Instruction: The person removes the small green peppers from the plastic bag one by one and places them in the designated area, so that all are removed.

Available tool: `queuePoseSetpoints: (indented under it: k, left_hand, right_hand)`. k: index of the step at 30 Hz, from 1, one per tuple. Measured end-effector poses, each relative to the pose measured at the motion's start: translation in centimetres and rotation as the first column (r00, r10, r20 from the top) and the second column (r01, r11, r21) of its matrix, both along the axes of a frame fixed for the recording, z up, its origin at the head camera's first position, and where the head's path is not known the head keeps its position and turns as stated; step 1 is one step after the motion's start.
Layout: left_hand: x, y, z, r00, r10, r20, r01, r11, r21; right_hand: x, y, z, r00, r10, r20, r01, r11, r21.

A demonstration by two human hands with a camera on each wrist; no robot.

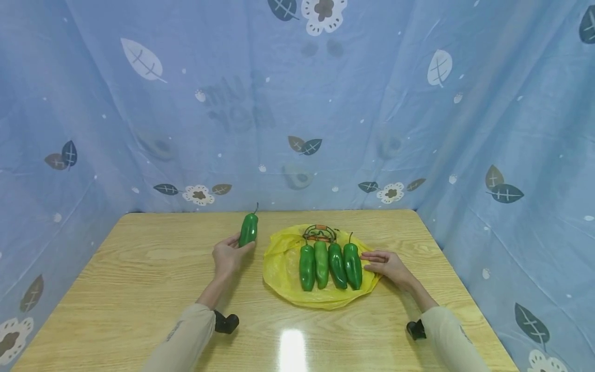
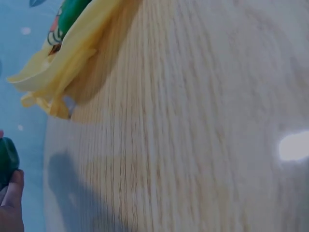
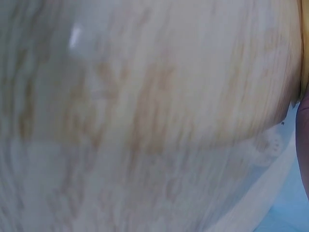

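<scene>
Presently, the left hand [image 1: 229, 256] pinches one green chili pepper [image 1: 248, 230] between thumb and fingers, its stem towards the far side, left of the yellow plastic bag [image 1: 282, 276]. Four other green chili peppers [image 1: 337, 266] lie side by side on the bag, itself spread over the wooden table [image 1: 139, 289]. The right hand [image 1: 388, 266] is at the bag's right edge, fingers extended near the rightmost of the row; no object is seen in its grasp. Risks noted: glossy skin could let the pinched pepper slip should the hold loosen; the film appears thin, so a snagged edge could drag it and roll the row apart. Clearance beneath the held pepper cannot be confirmed.
</scene>
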State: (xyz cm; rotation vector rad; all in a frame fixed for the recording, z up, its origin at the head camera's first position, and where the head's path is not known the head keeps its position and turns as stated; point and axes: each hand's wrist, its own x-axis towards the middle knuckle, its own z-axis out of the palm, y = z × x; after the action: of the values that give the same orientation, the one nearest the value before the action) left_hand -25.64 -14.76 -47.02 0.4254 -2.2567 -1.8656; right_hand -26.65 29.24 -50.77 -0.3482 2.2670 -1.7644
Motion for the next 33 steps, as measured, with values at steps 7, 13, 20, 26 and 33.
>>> queuePoseSetpoints:
  k: [7, 13, 20, 26, 33]
  left_hand:
    - [-0.6, -0.3, -0.4, 0.999, 0.035, 0.002, -0.035, 0.995, -0.091]
    - [-1.0, -0.7, -1.0, 0.999, 0.052, -0.014, -0.054, 0.984, -0.172]
    - [-1.3, -0.7, -1.5, 0.998, 0.049, -0.037, -0.056, 0.977, -0.204]
    - [-1.1, -0.4, -1.9, 0.997, 0.065, -0.034, -0.071, 0.967, -0.245]
    - [-1.2, -0.3, -2.2, 0.995, 0.088, -0.045, -0.097, 0.953, -0.289]
  right_hand:
    - [0.0, 0.2, 0.0, 1.0, 0.002, -0.007, -0.002, 1.0, -0.014]
    - [0.1, 0.2, 0.1, 1.0, 0.011, 0.001, -0.011, 1.0, 0.001]
    - [0.0, 0.2, 0.1, 1.0, 0.011, 0.011, -0.011, 1.0, 0.016]
    - [-0.1, 0.1, -0.1, 1.0, 0.012, 0.014, -0.012, 1.0, 0.011]
    - [0.0, 0.1, 0.0, 1.0, 0.017, 0.014, -0.017, 1.0, 0.009]
